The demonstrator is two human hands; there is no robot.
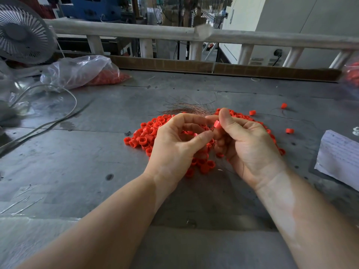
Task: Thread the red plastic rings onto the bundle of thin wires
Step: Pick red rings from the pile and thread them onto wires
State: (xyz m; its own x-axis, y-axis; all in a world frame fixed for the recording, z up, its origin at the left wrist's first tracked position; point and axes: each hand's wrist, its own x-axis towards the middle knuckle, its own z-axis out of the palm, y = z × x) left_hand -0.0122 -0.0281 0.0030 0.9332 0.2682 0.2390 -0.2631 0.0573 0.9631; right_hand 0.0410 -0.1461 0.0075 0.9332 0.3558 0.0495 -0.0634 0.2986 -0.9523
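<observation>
We saw glossy red plastic rings [147, 136], thin coppery wire strands [186, 108], a scuffed matt grey tabletop [77, 162], and a clear crinkled plastic bag [77, 71].

Both hands, left [174, 144] and right [246, 144], meet with fingers curled.

head view; faces forward-down, close over table [81, 156]

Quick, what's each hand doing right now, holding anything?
Left hand: fingers curled, pinching the bundle of thin wires.
Right hand: thumb and fingers pinching one red ring.
</observation>
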